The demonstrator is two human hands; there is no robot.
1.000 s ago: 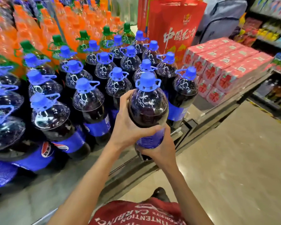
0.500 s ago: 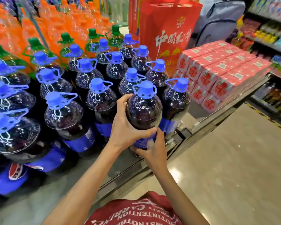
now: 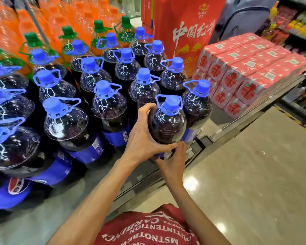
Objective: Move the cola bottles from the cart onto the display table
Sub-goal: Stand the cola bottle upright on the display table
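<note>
bottle: cola bottle [image 3: 167, 126], upright at the near right corner of the cola block [image 3: 109, 103] on the tabletop [image 3: 34, 221]. Its base is hidden by the hands, so I can't tell if it's seated or just clear of the surface.
long axis: vertical, blue cap [image 3: 171, 104] on top.
left hand [image 3: 143, 140]: clamped on the bottle's left shoulder, thumb across the near face, fingers curled round the far side.
right hand [image 3: 173, 163]: lower, cupping the near lower body at label height, fingers pressed up against it. It also holds the bottle.
key relation: the bottle is straight ahead of both hands, left high on its side and right low on the near face. Neighbour bottle [image 3: 197, 105] is just beside it on the right, with more rows close behind and to the left. My read: the slot is tight, so go straight down, then let go.
materials: clear plastic over dark liquid. Glossy domed shoulder with embossed white lines. Ribbed cap with a moulded carry loop. Looks heavy and slick.
tabletop: smooth grey, with a metal rail along the edge.
around: orange soda bottles [image 3: 99, 32] with green caps behind, red carton packs [image 3: 251, 71] to the right, polished floor [image 3: 254, 174] below.
cart: not in view.
</note>
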